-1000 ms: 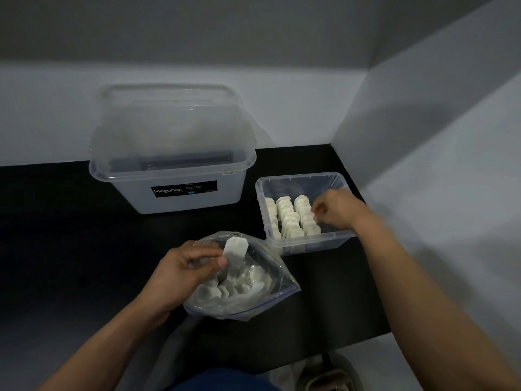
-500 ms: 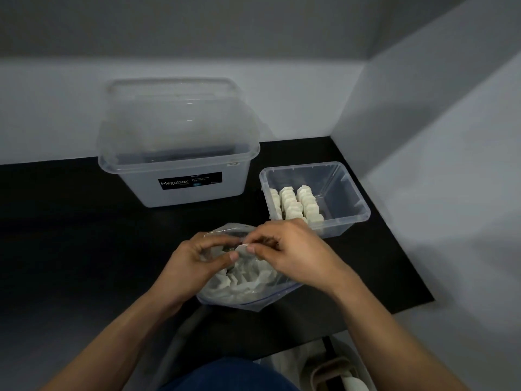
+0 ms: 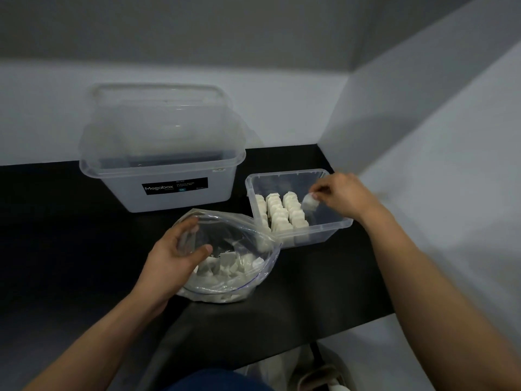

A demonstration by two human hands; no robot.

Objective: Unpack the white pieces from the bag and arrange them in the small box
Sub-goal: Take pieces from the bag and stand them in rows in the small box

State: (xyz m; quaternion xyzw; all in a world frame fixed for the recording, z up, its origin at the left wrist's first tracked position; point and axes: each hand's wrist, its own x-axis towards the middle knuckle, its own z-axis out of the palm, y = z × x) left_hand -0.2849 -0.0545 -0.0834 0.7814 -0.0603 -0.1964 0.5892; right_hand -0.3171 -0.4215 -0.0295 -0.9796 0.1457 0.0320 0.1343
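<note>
1. My left hand [image 3: 174, 256] curls round the left rim of the clear bag [image 3: 253, 246], with thumb and forefinger holding its mouth apart.
2. The loose white pieces [image 3: 225, 268] lie in the bottom of the bag, just right of my left thumb.
3. A large lidded container [image 3: 160, 198] stands beyond my left hand on the black table [image 3: 56, 235].
4. The small box [image 3: 324, 229] sits close beside the bag, to its right and under my right hand.
5. Three rows of arranged pieces [image 3: 282, 213] fill the left part of the box, just left of my right fingertips.
6. My right hand [image 3: 348, 197] pinches one white piece [image 3: 309, 204] between thumb and fingertips. It holds the piece over the bare right part of the box, beside the right-most row.
</note>
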